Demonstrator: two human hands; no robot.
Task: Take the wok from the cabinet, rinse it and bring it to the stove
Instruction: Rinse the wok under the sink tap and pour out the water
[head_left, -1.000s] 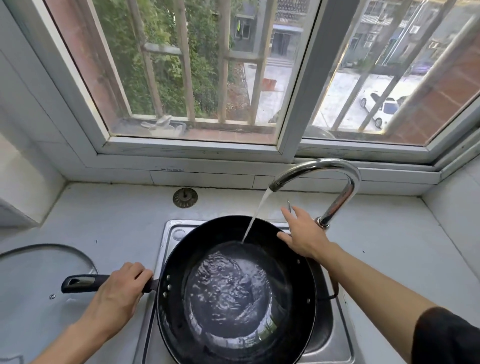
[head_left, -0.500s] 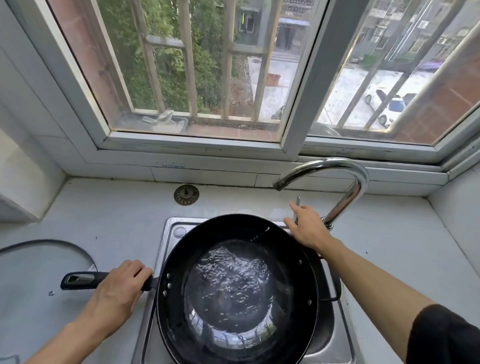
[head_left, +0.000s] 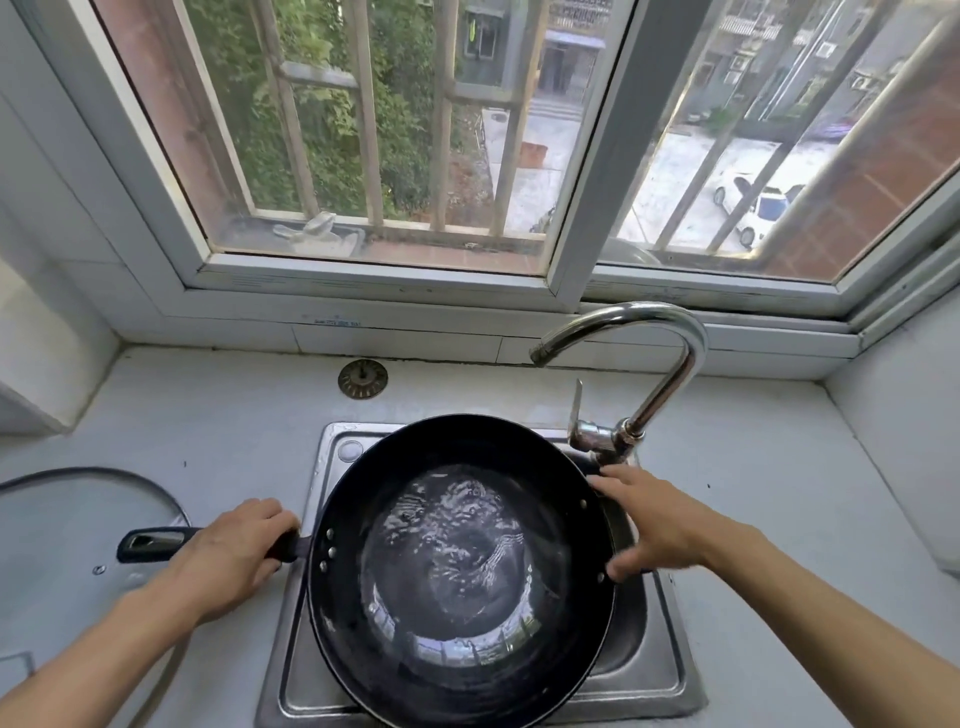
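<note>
A black wok (head_left: 363, 499) sits over the steel sink (head_left: 670, 675), holding a pool of rippling water. My left hand (head_left: 228, 551) grips its long black handle (head_left: 150, 543) close to the bowl. At the wok's right rim, my right hand (head_left: 654, 519) has its fingers spread, thumb low and fingers high; whether it grips the side handle there is hidden. The chrome faucet (head_left: 670, 353) arches above the wok's far right, and no water comes from its spout. Its lever (head_left: 576, 410) stands upright.
A glass lid (head_left: 78, 519) lies on the white counter left of the sink, under the wok's handle. A round metal strainer (head_left: 362, 380) rests on the counter behind the sink. A barred window spans the back wall, and white walls close in on both sides.
The water stream stopped. My right hand left the faucet lever and came down to the wok's right rim. My left hand kept its grip on the handle.
</note>
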